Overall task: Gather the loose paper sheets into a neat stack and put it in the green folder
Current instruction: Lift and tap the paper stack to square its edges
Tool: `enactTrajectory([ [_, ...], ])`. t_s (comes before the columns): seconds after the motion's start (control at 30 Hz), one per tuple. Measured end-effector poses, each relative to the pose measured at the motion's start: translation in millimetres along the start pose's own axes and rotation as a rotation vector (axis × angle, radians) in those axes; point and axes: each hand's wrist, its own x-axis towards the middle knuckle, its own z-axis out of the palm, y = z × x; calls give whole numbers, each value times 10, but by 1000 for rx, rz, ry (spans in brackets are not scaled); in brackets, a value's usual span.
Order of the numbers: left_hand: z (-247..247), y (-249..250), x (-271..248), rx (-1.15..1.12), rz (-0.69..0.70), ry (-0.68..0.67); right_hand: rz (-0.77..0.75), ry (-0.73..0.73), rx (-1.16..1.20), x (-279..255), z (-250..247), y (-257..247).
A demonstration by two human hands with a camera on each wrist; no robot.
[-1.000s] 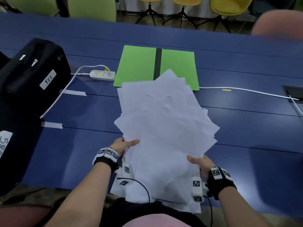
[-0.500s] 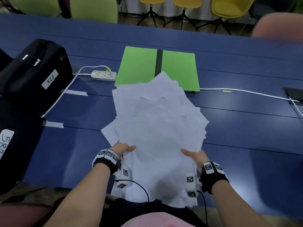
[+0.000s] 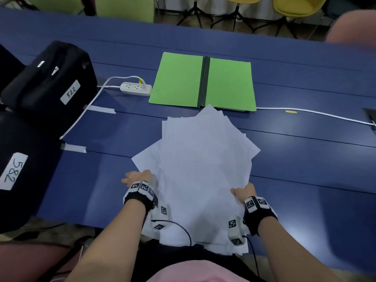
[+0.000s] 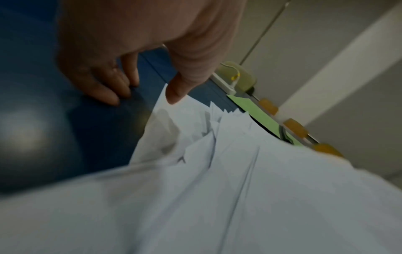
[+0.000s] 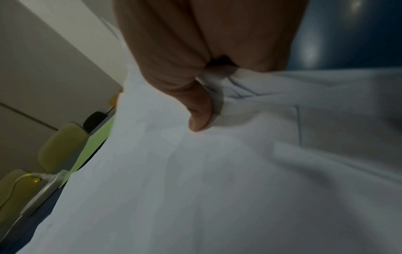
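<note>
A messy fan of white paper sheets (image 3: 203, 169) lies on the blue table (image 3: 305, 159), its near end hanging over the front edge. The green folder (image 3: 179, 78) lies open and flat just beyond the pile's far tip. My right hand (image 3: 242, 191) grips the pile's right edge; in the right wrist view its thumb (image 5: 197, 110) presses on top of the bunched sheets (image 5: 217, 171). My left hand (image 3: 138, 177) sits at the pile's left edge. In the left wrist view its fingers (image 4: 108, 92) rest on the table beside the sheets (image 4: 217, 189) and its thumb touches a corner.
Two black cases labelled 522 (image 3: 50, 78) and 582 (image 3: 20, 169) stand at the left. A white power strip (image 3: 136, 88) lies left of the folder, and a white cable (image 3: 315, 113) runs right from the folder. Chairs (image 3: 295, 5) line the far side.
The pile has come down and toward me, off the folder's near edge. My left hand has let go of the sheets and slid to the pile's left edge.
</note>
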Motion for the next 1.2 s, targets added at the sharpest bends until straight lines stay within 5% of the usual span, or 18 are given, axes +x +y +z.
enactTrajectory([
  [0.2,219,209,123,-117,277,-259,78,-30,-7,69,-37,23],
  [0.3,178,211,163,-296,227,-291,93,-42,-43,112,-57,32],
  [0.43,149,156,124,-19,215,-84,95,-14,-81,122,-38,4],
  [0.93,121,267,184,-200,170,-630,104,-134,-149,154,65,-249],
  [1.2,161,305,158,-6,243,-600,-35,-284,68,120,281,-325],
])
